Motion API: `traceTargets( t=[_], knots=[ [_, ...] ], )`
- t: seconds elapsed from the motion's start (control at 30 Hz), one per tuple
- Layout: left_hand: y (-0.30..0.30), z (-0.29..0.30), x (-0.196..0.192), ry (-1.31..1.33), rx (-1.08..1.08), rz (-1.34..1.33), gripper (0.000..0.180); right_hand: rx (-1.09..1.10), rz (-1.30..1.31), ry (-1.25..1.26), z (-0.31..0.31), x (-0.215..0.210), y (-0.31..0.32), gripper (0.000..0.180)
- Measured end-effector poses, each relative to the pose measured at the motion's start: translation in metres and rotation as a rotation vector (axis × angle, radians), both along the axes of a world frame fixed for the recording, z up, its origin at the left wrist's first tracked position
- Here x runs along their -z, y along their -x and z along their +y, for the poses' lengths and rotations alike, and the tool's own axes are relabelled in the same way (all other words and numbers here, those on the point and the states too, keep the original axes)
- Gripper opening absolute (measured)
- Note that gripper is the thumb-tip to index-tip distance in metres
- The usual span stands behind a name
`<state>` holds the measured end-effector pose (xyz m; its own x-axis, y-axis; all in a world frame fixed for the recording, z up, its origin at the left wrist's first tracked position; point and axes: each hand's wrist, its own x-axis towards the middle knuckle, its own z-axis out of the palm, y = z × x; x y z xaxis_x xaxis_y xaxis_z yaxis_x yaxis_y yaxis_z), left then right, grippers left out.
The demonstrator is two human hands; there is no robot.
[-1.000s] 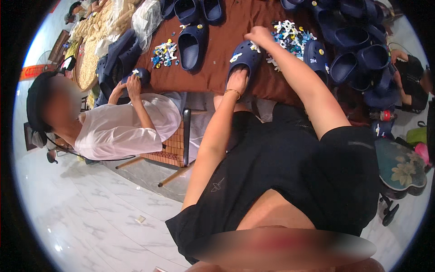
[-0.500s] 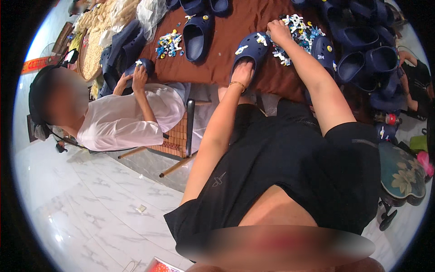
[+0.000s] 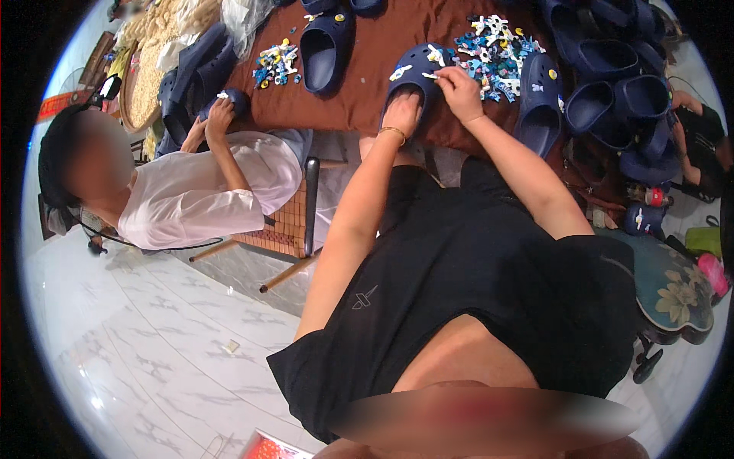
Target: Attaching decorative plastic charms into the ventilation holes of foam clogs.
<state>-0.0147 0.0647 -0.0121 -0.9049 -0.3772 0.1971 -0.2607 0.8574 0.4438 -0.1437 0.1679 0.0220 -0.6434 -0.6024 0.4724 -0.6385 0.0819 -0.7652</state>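
Observation:
A navy clog [image 3: 417,64] with holes in its upper lies at the near edge of the brown cloth, toe pointing away from me. Two pale shoe charms are fixed on it. Inside its opening is my left hand [image 3: 403,112], steadying the shoe from within, with the fingertips hidden. Beside the clog's right side, my right hand [image 3: 460,93] pinches a small white shoe charm [image 3: 430,76] close to the upper. Beyond that hand spreads a pile of white, blue and black charms [image 3: 497,57]. Another decorated navy clog [image 3: 540,99] rests right of the pile.
Many navy clogs [image 3: 608,57] are heaped at the right. A single clog [image 3: 327,50] and a smaller charm pile [image 3: 277,63] lie left on the brown cloth [image 3: 348,107]. A co-worker [image 3: 191,187] sits at my left, handling another clog. A stool [image 3: 673,294] stands right.
My right hand has come from the charm pile leftward and nearer to the clog, bringing a small white charm. My left hand stays inside the clog. The view has shifted slightly.

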Motion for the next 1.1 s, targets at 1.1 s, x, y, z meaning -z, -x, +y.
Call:
traceTargets(
  t=[1.1],
  knots=[
    [0.002,0.000,-0.003,-0.008,-0.003,-0.052,0.016,-0.043,-0.029,-0.003,0.002,0.007,-0.014,0.024]
  ],
)
